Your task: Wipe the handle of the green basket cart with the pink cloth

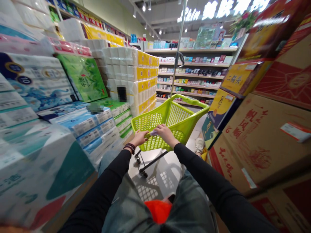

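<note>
Stacked packs of toilet paper (pixel 43 106) wall the left side of the aisle, blue and green wrappers low down, yellow-banded rolls (pixel 136 77) further along. Just beside them, the left hand (pixel 140 137), a beaded bracelet (pixel 130 147) at its wrist, is closed around the near rim of a lime-green plastic shopping cart (pixel 170 119). The right hand (pixel 163 131) grips the same rim a little further along, fingers curled over it, with something pale, perhaps a slip of paper, pressed under them; the blur makes that hard to tell. The cart stands in the middle of the aisle straight ahead of the person, its perforated basket seemingly empty, its dark frame and small castors (pixel 143 173) on the pale floor. It should handle as light and fairly stiff, rolling easily, and the near rim is the natural place to hold it. To the right, large cardboard cartons (pixel 257 136) printed in red stand close.
</note>
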`<state>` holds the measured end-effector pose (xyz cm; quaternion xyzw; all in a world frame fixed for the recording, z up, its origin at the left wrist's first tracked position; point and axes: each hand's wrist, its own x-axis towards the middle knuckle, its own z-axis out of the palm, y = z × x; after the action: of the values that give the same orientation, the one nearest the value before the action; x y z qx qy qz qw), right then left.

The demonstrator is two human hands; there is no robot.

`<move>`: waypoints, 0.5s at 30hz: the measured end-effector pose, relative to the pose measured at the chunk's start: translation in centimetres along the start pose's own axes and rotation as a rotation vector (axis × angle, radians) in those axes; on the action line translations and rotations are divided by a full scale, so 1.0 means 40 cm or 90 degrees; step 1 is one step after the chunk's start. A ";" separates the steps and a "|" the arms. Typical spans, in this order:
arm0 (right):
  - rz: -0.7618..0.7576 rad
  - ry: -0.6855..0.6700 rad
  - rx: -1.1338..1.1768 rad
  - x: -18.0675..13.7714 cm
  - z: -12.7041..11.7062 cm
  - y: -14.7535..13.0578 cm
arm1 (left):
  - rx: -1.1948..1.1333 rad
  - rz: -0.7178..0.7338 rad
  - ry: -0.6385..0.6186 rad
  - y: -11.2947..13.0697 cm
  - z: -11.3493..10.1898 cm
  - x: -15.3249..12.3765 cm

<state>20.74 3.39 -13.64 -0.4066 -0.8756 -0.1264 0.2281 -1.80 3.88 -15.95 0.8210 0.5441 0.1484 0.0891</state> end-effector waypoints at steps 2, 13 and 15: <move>0.012 -0.006 -0.012 -0.023 -0.032 0.053 | -0.006 -0.001 0.001 -0.008 -0.003 0.000; 0.045 0.015 0.003 -0.021 -0.022 0.008 | 0.047 -0.105 0.004 0.024 -0.007 0.022; 0.032 0.004 0.017 -0.022 -0.027 0.014 | 0.047 -0.101 0.004 0.023 -0.011 0.015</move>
<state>22.00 2.72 -13.12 -0.4253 -0.8657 -0.1106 0.2396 -0.92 4.07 -15.15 0.7775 0.6129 0.1232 0.0686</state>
